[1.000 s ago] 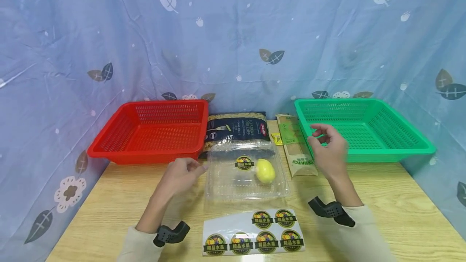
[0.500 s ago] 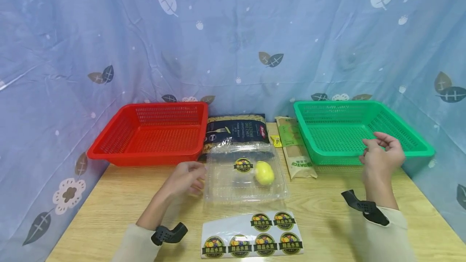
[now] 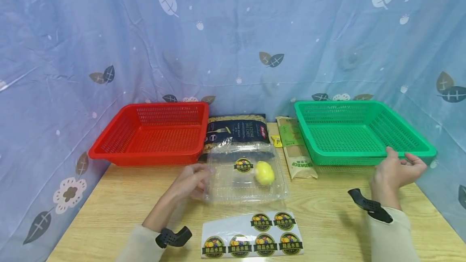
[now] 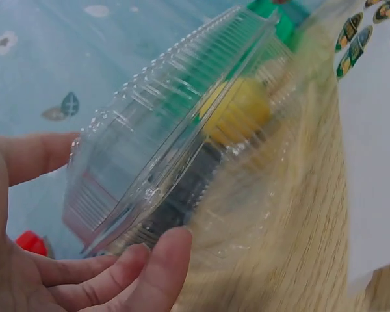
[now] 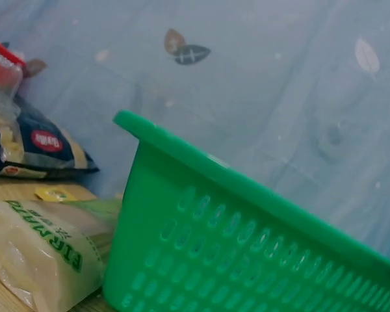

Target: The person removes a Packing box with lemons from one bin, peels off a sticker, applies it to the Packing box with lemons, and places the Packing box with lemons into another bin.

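Note:
A clear plastic clamshell box (image 3: 233, 183) lies shut at the table's middle, with a yellow lemon (image 3: 264, 172) inside and a round fruit sticker (image 3: 244, 165) on its lid. My left hand (image 3: 198, 180) grips the box's left edge. In the left wrist view the fingers (image 4: 166, 260) curl under the box (image 4: 182, 130) and the lemon (image 4: 237, 110) shows through it. My right hand (image 3: 400, 167) holds the front rim of the green basket (image 3: 342, 159) near its right corner, thumb on top. The right wrist view shows the green basket (image 5: 247, 247) but no hand.
An empty red basket (image 3: 145, 156) stands at the back left. Between the baskets lie a dark pasta bag (image 3: 236, 129), a noodle pack (image 3: 296, 148) and a small yellow packet (image 3: 276, 140). A sticker sheet (image 3: 251, 235) lies by the near edge.
My right hand swung from above the noodle pack rightward and down to the green basket's front rim. My left hand slid in and closed on the box's left edge.

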{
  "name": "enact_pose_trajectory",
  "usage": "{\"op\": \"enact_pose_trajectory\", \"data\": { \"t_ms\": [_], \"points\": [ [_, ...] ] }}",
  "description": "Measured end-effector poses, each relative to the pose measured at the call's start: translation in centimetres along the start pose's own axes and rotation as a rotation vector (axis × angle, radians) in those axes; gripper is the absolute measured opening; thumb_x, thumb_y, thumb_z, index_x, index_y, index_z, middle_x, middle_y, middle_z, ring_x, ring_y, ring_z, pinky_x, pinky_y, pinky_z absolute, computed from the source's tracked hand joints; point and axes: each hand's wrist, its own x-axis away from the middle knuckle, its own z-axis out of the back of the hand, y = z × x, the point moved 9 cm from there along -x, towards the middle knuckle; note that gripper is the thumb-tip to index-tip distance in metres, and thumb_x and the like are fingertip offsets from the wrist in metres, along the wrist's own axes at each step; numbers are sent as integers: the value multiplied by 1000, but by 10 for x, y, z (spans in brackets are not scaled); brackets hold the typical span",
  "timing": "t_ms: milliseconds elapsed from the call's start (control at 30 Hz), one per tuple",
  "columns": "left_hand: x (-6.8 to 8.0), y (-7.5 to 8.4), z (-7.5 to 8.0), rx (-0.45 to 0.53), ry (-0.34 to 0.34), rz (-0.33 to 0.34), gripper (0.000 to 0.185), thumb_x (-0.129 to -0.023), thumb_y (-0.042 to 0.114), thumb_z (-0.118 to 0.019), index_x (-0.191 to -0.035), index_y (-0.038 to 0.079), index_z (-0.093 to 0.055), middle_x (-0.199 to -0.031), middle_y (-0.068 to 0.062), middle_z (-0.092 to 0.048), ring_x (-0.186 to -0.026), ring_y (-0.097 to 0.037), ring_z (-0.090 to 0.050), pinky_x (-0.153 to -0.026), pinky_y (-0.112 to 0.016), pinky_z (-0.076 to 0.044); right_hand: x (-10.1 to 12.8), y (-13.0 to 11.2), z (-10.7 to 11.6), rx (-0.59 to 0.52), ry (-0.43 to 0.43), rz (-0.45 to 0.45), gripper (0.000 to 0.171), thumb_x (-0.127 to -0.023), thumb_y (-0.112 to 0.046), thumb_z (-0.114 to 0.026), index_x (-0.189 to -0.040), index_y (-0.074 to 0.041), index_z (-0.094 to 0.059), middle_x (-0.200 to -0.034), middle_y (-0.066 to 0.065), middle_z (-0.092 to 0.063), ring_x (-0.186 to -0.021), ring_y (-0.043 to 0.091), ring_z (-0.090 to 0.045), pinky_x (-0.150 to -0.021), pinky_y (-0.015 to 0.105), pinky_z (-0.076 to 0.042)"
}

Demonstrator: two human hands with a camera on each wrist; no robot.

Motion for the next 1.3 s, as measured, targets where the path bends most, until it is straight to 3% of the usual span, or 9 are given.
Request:
{"op": "enact_pose_trajectory", "data": {
  "t_ms": [133, 267, 433, 633, 767, 1000, 1167, 1300],
  "points": [
    [0, -1, -5, 41, -42, 1, 55, -93, 23, -69, -137, -4, -50, -91, -8, -57, -70, -19, -60, -66, -38, -61, -4, 18, 1, -15, -35, -136, 45, -93, -6, -68, -112, -22, -31, -96, -5, -29, -55, 15, -22, -41, 25, -29],
    [0, -1, -6, 57, -51, 9, 53, -92, 20, -68, -135, -5, -50, -92, -10, -57, -68, -18, -60, -61, -33, -59, -6, 26, -4, -85, -91, -222, 50, -96, -4, -63, -118, -24, -23, -107, -9, -28, -59, 15, -29, -42, 27, -32],
    [0, -1, -6, 77, -39, 19, 47, -90, 17, -68, -129, -5, -54, -98, -17, -61, -68, -20, -62, -59, -32, -59, -9, 29, -9, -175, -115, -269, 54, -97, 2, -58, -127, -26, -23, -124, -3, -39, -54, 21, -37, -46, 28, -39],
    [-1, 0, -9, 119, -27, 24, 49, -88, 17, -71, -129, -4, -56, -107, -19, -61, -68, -22, -63, -61, -34, -60, -14, 35, -5, -288, -66, -300, 61, -94, 6, -63, -135, -28, -32, -127, -3, -38, -59, 23, -45, -48, 30, -42],
    [-1, 1, -12, 141, -27, 26, 50, -87, 16, -72, -130, -5, -55, -107, -20, -62, -66, -22, -64, -60, -35, -61, -15, 39, -5, -375, -53, -333, 61, -93, 11, -61, -133, -27, -36, -128, -2, -39, -62, 26, -45, -49, 33, -40],
    [-4, 5, -19, 157, -34, 20, 46, -88, 13, -69, -128, -7, -56, -114, -25, -59, -68, -25, -65, -61, -35, -61, -13, 40, -5, -377, -60, -392, 61, -95, 12, -56, -131, -32, -36, -123, -1, -40, -58, 28, -36, -51, 37, -37],
    [-4, 12, -21, 163, -31, 1, 43, -87, 14, -70, -123, -7, -57, -111, -26, -61, -65, -23, -64, -61, -37, -62, -11, 40, -6, -430, -65, -446, 50, -99, 9, -48, -124, -33, -35, -111, 2, -45, -56, 29, -34, -55, 39, -37],
    [-3, 16, -21, 162, -25, -12, 42, -88, 14, -71, -121, -7, -58, -103, -22, -62, -65, -22, -63, -60, -37, -61, -10, 41, -6, -463, -71, -472, 41, -104, 2, -40, -123, -34, -34, -110, 2, -45, -58, 29, -34, -59, 41, -38]
  ]
}}
